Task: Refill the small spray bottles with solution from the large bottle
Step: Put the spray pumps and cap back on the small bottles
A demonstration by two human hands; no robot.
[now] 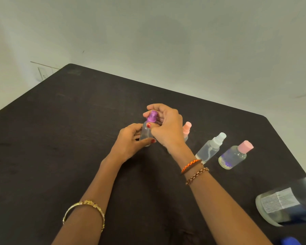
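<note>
Nearest the camera, at the right edge of the dark surface [60, 138], the large bottle [286, 204] lies blurred, with a white label showing; whether it is lying down or only looks tilted through the wide lens is hard to tell. A blue scrap [290, 241] sits at the bottom edge just in front of it, too cropped to name.

Take the purple-capped spray bottle [146, 133] as the landmark. It stands upright near the middle of the surface. The left hand [129, 144] curls round its clear body, most likely to keep it from turning. The right hand [164, 126] closes its fingers round the purple spray head [152, 117] from above. That split of grips suits twisting the head; whether it is coming off for filling or going back on cannot be told, nor how much liquid is inside.

To the right of the landmark stands a peach-capped spray bottle [186, 129], half hidden behind the right wrist. Further right and nearer the camera comes a white-capped spray bottle [210, 147], which looks to hold clear liquid, then a pink-capped bottle [234, 155] with a purple flower print.

These neighbours crowd the right side, so an arm reaching for the large bottle could knock them. Beyond the landmark the surface runs back to a pale wall [166, 41].
</note>
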